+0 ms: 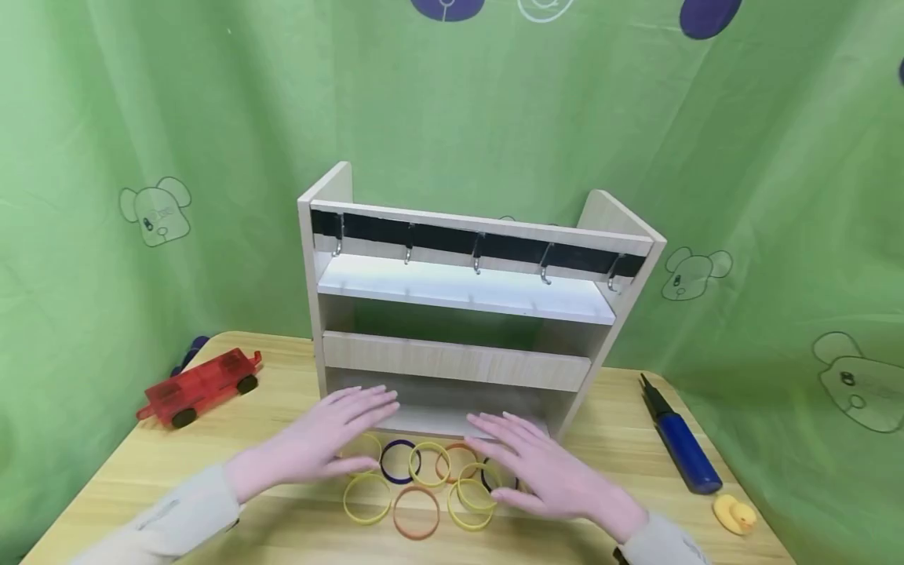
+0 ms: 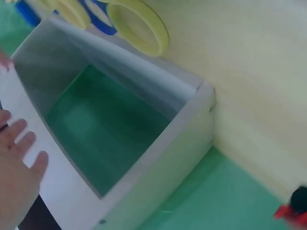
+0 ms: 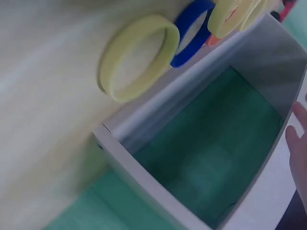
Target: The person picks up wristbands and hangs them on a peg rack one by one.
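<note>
In the head view, several thin rings like wristbands lie on the table in front of a pale wooden rack (image 1: 457,361). Among them are a dark blue ring (image 1: 384,464), a yellow ring (image 1: 366,523) and an orange ring (image 1: 417,537). My left hand (image 1: 325,438) hovers with fingers extended over the left end of the rings and holds nothing. Over the right end, my right hand (image 1: 547,475) has its fingers extended too, partly covering a dark ring. The left hand (image 2: 19,167) and right hand (image 3: 300,153) show only at the edges of their wrist views.
Metal hooks (image 1: 478,255) line a black strip along the rack's upper front. A red toy wagon (image 1: 200,388) stands on the table (image 1: 282,369) at left. To the right lie a blue hand pump (image 1: 685,449) and a yellow rubber duck (image 1: 734,514). Green curtains (image 1: 452,94) hang behind.
</note>
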### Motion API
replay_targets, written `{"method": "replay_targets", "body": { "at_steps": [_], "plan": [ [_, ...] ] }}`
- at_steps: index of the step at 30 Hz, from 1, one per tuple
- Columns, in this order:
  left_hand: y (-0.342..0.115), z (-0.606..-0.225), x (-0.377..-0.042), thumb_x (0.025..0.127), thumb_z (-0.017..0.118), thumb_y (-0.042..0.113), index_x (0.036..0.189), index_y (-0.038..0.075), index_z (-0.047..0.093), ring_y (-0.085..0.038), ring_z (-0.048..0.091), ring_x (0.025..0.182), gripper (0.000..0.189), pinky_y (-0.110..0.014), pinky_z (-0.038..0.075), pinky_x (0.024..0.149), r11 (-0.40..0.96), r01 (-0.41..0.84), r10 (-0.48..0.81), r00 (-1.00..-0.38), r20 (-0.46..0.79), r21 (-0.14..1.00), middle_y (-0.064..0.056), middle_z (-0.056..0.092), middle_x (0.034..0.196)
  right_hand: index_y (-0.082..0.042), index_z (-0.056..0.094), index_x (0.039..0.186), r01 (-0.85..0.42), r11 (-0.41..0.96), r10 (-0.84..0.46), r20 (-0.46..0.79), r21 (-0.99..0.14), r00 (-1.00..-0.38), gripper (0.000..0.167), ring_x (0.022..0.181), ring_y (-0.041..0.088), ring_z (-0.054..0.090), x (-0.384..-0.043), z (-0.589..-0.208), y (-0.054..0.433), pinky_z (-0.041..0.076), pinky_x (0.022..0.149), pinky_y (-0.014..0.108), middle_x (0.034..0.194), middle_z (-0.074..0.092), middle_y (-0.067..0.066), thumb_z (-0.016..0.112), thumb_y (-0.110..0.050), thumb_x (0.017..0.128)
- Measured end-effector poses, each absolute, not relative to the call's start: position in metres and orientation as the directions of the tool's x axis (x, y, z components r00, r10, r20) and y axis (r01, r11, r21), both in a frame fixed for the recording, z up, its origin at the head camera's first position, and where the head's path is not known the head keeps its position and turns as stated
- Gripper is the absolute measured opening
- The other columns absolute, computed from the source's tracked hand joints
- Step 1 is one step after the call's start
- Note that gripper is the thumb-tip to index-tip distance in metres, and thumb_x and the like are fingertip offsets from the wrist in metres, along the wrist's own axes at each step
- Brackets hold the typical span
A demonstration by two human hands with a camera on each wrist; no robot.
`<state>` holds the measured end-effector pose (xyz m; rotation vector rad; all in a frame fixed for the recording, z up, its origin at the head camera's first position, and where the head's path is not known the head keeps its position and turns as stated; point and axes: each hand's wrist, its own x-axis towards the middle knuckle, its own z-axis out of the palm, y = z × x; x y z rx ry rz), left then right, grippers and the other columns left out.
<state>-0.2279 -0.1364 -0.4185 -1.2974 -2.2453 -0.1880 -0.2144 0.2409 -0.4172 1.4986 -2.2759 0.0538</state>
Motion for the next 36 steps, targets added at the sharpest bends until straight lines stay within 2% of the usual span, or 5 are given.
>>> {"method": "replay_targets", "body": {
  "at_steps": [7, 15, 20, 28, 36],
  "plan": [
    [-0.151, -0.418, -0.227, 0.084, 0.076, 0.023, 0.128, 0.004, 0.061, -0.026, 0.062, 0.117, 0.050, -0.048, 0.054, 0.100, 0.631, 0.745, 0.446, -0.575, 0.685, 0.215, -0.009, 0.065, 0.127, -0.015, 0.060, 0.131, -0.785, 0.620, -0.696, 0.475, 0.020, -0.538, 0.045, 0.119, 0.014, 0.057, -0.213, -0.437, 0.255, 0.050, 0.102, 0.039, 0.127, 0.064, -0.002, 0.071, -0.028, 0.089],
    [-0.169, -0.402, -0.232, 0.087, 0.073, 0.008, 0.103, 0.001, 0.066, -0.011, 0.062, 0.090, 0.019, -0.025, 0.057, 0.075, 0.638, 0.556, 0.006, -0.696, 0.718, 0.533, -0.009, 0.069, 0.097, -0.014, 0.071, 0.102, -0.755, 0.652, -0.608, 0.549, -0.066, -0.573, 0.019, 0.092, 0.008, 0.061, -0.220, -0.460, 0.257, 0.057, 0.080, 0.029, 0.097, 0.070, -0.006, 0.076, -0.019, 0.084],
    [-0.177, -0.390, -0.236, 0.097, 0.064, 0.020, 0.109, -0.001, 0.059, -0.002, 0.057, 0.094, 0.024, -0.005, 0.048, 0.075, 0.574, 0.398, -0.162, -0.802, 0.575, 0.716, -0.013, 0.066, 0.103, -0.015, 0.072, 0.094, -0.720, 0.690, -0.594, 0.510, -0.074, -0.621, 0.016, 0.080, 0.002, 0.053, -0.222, -0.466, 0.246, 0.051, 0.068, 0.020, 0.081, 0.064, -0.009, 0.078, -0.023, 0.083],
    [-0.183, -0.373, -0.257, 0.106, 0.043, 0.040, 0.147, -0.007, 0.035, -0.043, 0.044, 0.137, 0.063, -0.057, 0.042, 0.113, 0.516, 0.271, -0.036, -0.941, 0.337, 0.813, -0.029, 0.045, 0.146, -0.018, 0.070, 0.082, -0.666, 0.736, -0.588, 0.375, -0.119, -0.717, 0.007, 0.073, 0.000, 0.045, -0.225, -0.466, 0.236, 0.040, 0.060, 0.015, 0.074, 0.059, -0.010, 0.076, -0.022, 0.085],
    [-0.184, -0.357, -0.273, 0.105, 0.027, 0.055, 0.157, -0.003, 0.010, -0.044, 0.017, 0.152, 0.080, -0.059, 0.020, 0.125, 0.424, 0.180, 0.132, -0.982, 0.136, 0.888, -0.026, 0.014, 0.164, -0.013, 0.073, 0.084, -0.714, 0.680, -0.647, 0.321, -0.167, -0.692, 0.005, 0.075, 0.002, 0.053, -0.229, -0.467, 0.233, 0.050, 0.065, 0.019, 0.079, 0.066, -0.009, 0.071, -0.014, 0.088]
  ]
}}
